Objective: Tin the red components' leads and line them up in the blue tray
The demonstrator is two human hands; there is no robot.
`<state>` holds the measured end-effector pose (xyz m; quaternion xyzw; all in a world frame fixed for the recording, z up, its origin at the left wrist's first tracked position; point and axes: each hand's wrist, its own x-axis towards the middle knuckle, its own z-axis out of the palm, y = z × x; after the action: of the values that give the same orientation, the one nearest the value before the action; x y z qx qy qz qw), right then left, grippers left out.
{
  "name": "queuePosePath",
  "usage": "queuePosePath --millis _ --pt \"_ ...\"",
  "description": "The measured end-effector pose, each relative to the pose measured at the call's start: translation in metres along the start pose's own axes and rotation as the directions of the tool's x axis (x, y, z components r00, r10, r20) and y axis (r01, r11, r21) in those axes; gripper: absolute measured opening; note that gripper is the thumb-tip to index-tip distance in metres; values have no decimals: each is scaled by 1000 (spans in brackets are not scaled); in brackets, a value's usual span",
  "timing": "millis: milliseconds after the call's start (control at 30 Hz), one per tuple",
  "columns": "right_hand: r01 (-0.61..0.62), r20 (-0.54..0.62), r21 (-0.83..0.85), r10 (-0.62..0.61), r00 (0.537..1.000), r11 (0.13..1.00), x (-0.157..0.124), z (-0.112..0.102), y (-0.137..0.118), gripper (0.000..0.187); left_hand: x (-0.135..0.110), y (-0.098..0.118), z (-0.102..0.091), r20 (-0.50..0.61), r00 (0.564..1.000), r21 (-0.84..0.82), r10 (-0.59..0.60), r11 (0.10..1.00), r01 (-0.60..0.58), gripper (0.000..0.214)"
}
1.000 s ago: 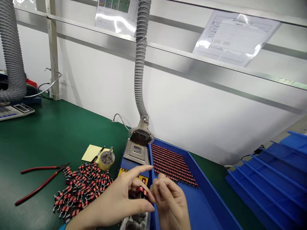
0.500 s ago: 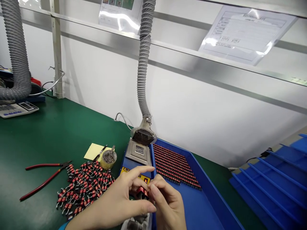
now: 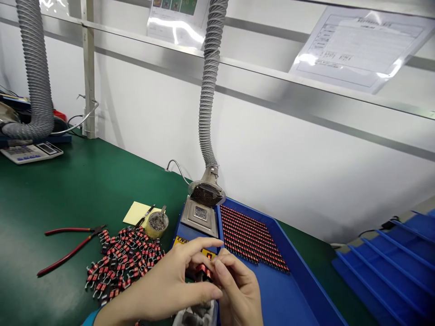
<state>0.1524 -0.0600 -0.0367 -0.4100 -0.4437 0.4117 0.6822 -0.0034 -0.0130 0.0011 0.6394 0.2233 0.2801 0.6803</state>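
Observation:
My left hand [image 3: 170, 285] and my right hand [image 3: 238, 290] meet at the bottom centre, in front of a blue solder pot [image 3: 199, 222]. Between their fingertips sits a small red-and-black wound component [image 3: 203, 270], pinched by the fingers of both hands. A loose heap of the same red components [image 3: 122, 265] lies on the green mat just left of my left hand. Rows of these components [image 3: 251, 237] fill the far end of a blue tray [image 3: 292, 290] to the right of my right hand.
Red-handled pliers [image 3: 71, 244] lie left of the heap. A small cup of grey paste [image 3: 157, 224] and a yellow note [image 3: 137, 213] stand behind it. A grey fume hose [image 3: 209, 95] hangs over the pot. Stacked blue trays [image 3: 390, 267] lie at right, a calculator [image 3: 32, 151] far left.
The view has shifted, so everything sits slightly further right and lower. My right fingers closed in against my left fingertips around the small component.

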Motion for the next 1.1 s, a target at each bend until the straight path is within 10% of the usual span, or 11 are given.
queuePosePath --millis 300,567,1100 --pt "154 -68 -170 -168 983 973 -3 1 -2 24 3 0 5 17 995 -102 96 990 -93 36" --pt "353 -43 -384 -398 916 854 -4 3 -1 6 2 7 2 -109 991 236 75 971 -48 18" --pt "275 -71 -184 -292 954 944 -1 0 5 8 4 4 4 -128 981 137 147 982 -129 19"
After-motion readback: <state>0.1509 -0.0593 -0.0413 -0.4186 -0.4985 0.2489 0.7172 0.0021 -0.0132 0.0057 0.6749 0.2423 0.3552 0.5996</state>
